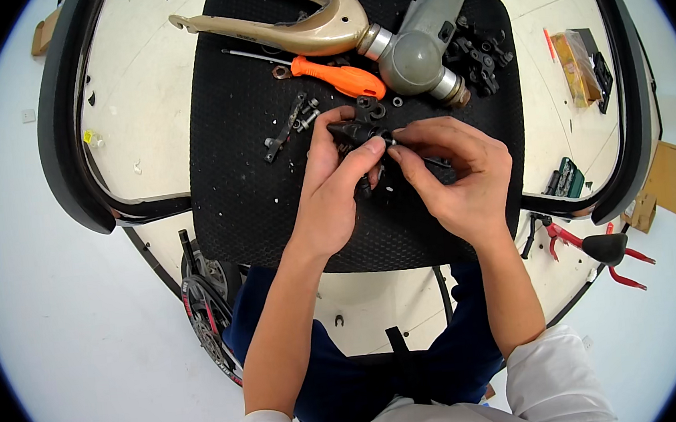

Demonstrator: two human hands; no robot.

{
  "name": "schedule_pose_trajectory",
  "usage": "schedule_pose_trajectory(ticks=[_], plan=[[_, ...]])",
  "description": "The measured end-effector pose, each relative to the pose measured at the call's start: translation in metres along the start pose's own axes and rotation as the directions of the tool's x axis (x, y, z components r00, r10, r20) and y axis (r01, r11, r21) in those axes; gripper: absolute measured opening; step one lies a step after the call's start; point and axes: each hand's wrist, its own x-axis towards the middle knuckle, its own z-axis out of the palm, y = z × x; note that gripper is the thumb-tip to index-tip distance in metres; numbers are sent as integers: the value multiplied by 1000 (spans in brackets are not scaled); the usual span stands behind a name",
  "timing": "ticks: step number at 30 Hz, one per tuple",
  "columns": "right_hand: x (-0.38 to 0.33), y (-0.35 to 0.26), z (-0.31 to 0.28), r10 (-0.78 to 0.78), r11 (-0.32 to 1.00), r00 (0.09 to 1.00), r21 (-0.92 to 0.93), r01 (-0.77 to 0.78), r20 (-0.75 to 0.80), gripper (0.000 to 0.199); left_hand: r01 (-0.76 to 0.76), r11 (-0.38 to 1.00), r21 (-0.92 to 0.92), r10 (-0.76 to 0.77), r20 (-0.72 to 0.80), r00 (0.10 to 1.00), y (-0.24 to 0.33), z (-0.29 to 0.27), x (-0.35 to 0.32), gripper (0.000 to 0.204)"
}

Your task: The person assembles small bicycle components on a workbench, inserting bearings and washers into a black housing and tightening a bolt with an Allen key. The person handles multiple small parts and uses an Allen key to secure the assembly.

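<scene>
My left hand (333, 194) is closed around a small black part (352, 134) with a tapered end, thumb pressed on top of it. The fingertips of my right hand (464, 177) pinch together at the right end of that part, by a small shiny bit; the fingers hide what exactly they grip. Just beyond my hands, an orange-handled screwdriver (340, 76) lies with its shaft pointing left. To the left of my left hand rests a black bracket (286, 127) beside several loose bolts (307, 117).
The black chair seat (257, 210) carries everything, with curved armrests (64, 114) on both sides. Across its far side lie a beige bicycle fork (338, 26) and a grey metal tube with a rounded joint (413, 61). Black metal parts (481, 58) are heaped at the far right.
</scene>
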Motion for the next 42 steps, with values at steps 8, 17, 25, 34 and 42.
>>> schedule_pose_trajectory(ticks=[8,17,25,34,42], plan=[[0,5,3,-114,989,993,-96,114,7,14,-22,999,26,22,-4,1000,-2,-4,1,44],[-3,12,11,-154,982,984,-121,143,-90,13,-8,1000,9,9,-50,999,-3,-2,-2,39],[-2,19,25,-291,891,957,-366,268,-8,17,20,1000,-5,-21,-64,998,0,-1,-1,44],[3,21,31,-225,863,974,-460,211,25,16,17,1000,-8,-18,-188,982,-3,4,0,45],[7,20,13,-13,901,980,-422,96,196,20,78,997,-23,-81,-160,984,-1,2,1,46]])
